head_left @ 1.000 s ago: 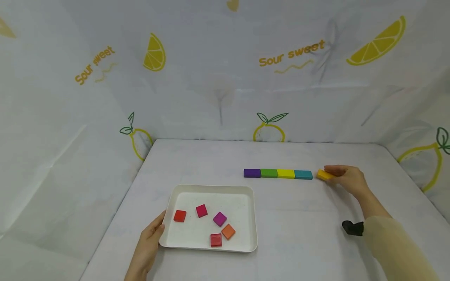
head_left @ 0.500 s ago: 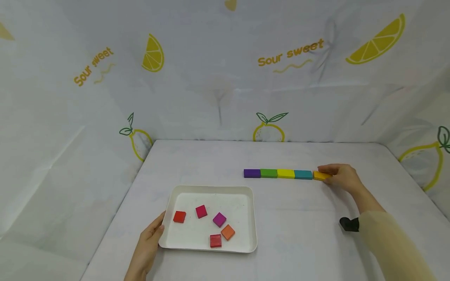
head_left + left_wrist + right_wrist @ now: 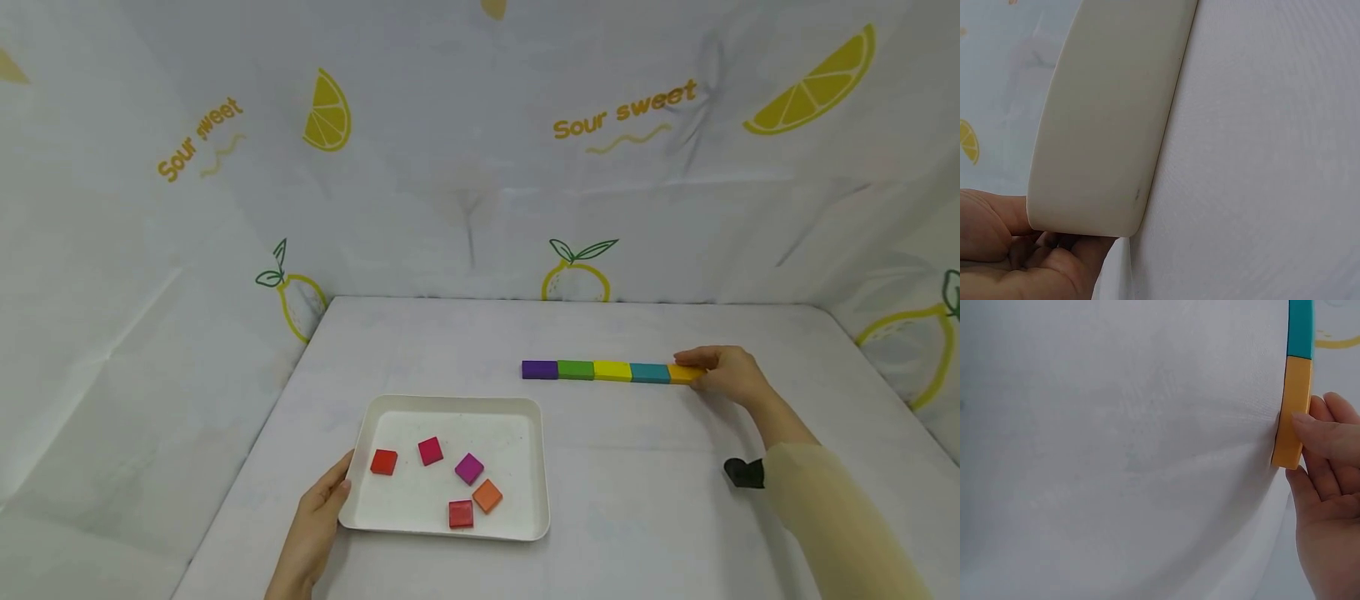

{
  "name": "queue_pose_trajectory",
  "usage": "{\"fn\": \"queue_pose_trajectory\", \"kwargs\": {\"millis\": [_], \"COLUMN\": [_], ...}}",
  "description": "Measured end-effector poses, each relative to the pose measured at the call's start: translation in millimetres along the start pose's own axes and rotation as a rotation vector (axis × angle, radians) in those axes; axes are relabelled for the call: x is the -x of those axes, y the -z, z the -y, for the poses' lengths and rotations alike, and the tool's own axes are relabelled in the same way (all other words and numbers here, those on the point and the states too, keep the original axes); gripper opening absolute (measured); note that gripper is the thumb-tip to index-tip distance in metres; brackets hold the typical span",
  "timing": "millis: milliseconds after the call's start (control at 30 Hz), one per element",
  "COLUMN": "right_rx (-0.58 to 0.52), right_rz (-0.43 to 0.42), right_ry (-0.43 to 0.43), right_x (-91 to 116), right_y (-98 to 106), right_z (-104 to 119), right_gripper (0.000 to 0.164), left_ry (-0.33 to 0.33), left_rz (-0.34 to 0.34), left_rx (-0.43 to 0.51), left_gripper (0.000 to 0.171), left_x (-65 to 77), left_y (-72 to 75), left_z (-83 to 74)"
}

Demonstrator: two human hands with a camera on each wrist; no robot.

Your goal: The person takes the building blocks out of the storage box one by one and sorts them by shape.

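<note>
My right hand (image 3: 733,377) pinches an orange-yellow rectangular block (image 3: 1296,387) at the right end of a row. The block's end touches the teal block (image 3: 649,373), as the right wrist view also shows. Further left in the line lie a yellow block (image 3: 612,372), a green block (image 3: 575,370) and a purple block (image 3: 539,369), end to end. My left hand (image 3: 317,510) grips the left edge of a white tray (image 3: 450,404), thumb and fingers at its wall. In the left wrist view the tray's side wall (image 3: 1104,125) hides part of the fingers.
Inside the tray lie a red block (image 3: 384,462), a crimson block (image 3: 431,451), a magenta block (image 3: 469,468), an orange block (image 3: 487,496) and another red block (image 3: 461,514). A white cloth covers the table (image 3: 637,500); a lemon-print curtain (image 3: 450,150) hangs behind.
My right hand has slid the orange-yellow block leftward and straightened it, closing the gap to the teal block. The left hand and tray have stayed put.
</note>
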State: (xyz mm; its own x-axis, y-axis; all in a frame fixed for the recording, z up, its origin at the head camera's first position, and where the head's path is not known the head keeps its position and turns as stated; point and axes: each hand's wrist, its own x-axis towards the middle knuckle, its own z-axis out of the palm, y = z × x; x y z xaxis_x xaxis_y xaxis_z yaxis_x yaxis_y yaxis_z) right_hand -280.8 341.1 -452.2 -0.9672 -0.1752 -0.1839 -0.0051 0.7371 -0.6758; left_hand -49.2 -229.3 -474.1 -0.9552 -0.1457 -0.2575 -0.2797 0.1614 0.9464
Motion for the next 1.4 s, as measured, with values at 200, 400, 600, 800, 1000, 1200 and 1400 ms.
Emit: {"fn": "queue_pose_trajectory", "kwargs": {"millis": [200,400,600,800,1000,1200,1400], "right_rx": [-0.013,-0.032,-0.059,-0.136,-0.146,-0.218,-0.359], "right_rz": [-0.009,-0.019,-0.019,-0.052,-0.121,-0.169,-0.044], "right_ry": [-0.006,0.006,-0.007,-0.025,0.013,0.15,0.21], "right_x": [-2,-1,2,6,14,19,32], "right_y": [-2,-3,-3,-1,-8,-30,-68], "right_z": [-6,-6,-3,0,15,53,101], "right_gripper": [0.051,0.051,0.054,0.057,0.048,0.043,0.045], "left_ry": [0.012,0.02,0.025,0.015,0.003,-0.006,-0.001], "left_rz": [-0.003,-0.009,-0.009,-0.006,-0.004,0.001,0.004], "left_rx": [-0.013,-0.033,-0.036,-0.032,-0.029,-0.027,-0.017], "left_gripper": [0.05,0.05,0.05,0.05,0.05,0.05,0.05], "left_x": [-0.7,-0.6,0.9,0.9,0.7,0.7,0.7], "left_y": [0.0,-0.3,-0.9,-0.8,0.0,0.8,0.1], "left_z": [-0.2,-0.8,-0.8,-1.7,-2.6,-3.3,-2.6]}}
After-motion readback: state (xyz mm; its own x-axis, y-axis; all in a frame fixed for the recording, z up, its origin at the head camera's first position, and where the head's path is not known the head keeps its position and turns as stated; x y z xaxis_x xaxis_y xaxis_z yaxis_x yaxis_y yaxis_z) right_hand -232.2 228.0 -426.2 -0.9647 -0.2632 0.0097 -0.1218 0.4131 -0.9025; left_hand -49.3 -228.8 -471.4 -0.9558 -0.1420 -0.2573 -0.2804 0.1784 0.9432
